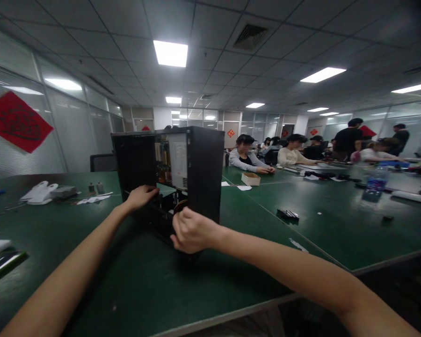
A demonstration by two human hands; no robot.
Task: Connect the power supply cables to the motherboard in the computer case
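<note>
Steadying the open computer case [182, 173], upright mid-table, the left hand [140, 196] is curling over its lower frame while the right hand [191, 231] is pinching something inside (hidden); support stays firm.

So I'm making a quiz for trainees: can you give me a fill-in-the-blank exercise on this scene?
1. The open computer case stands on a ____ table.
2. The left hand reaches ____ the case.
3. The right hand is closed at the case's ____ edge.
4. The small cardboard box lies to the case's ____.

Missing words: green; into; bottom; right
</note>
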